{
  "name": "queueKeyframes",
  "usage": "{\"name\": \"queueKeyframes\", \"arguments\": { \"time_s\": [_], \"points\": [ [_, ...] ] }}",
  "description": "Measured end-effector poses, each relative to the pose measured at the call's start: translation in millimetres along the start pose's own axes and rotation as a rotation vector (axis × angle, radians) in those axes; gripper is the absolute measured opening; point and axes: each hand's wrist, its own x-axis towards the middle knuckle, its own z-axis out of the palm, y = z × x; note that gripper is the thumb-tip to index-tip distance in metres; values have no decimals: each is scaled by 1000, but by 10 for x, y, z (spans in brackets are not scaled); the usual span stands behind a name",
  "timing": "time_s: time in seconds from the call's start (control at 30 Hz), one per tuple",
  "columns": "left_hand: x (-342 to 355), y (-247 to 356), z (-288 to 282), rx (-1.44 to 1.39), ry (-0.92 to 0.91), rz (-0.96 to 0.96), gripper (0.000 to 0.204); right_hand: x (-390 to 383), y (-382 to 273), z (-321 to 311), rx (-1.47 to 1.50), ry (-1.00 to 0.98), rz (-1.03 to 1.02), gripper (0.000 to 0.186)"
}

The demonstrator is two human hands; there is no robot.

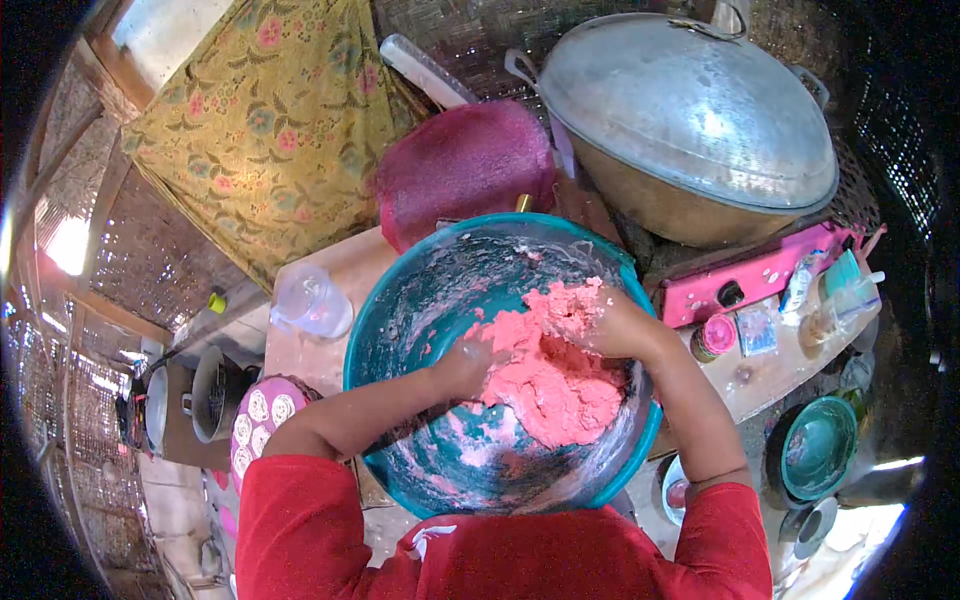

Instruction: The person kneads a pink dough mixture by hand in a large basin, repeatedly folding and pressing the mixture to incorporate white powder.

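Observation:
A lump of sticky pink dough [560,395] lies in a large teal basin [400,300], whose inner wall is smeared with pink and whitish residue. My left hand [468,366] is closed at the dough's left edge, its fingertips hidden in it. On the far right of the lump, my right hand [612,325] grips a clump of dough that coats its fingers.
Behind the basin sits a magenta cloth-like cover [465,165]. A big lidded metal pot [690,120] stands at the back right, near a pink stove [750,275]. A clear plastic jug [312,302] is on the left; a green bowl [818,448] sits lower right.

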Motion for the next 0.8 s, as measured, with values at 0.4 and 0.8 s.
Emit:
{"name": "queueKeyframes", "arguments": {
  "time_s": [0.4, 0.8],
  "points": [
    [205, 156, 348, -706, 388, -548, 34, -33, -246, -172, -115, -21, -18, 21],
    [-89, 1051, -271, -307, 316, 115, 67, 66, -248, -201, 121, -5, 105, 17]
  ]
}}
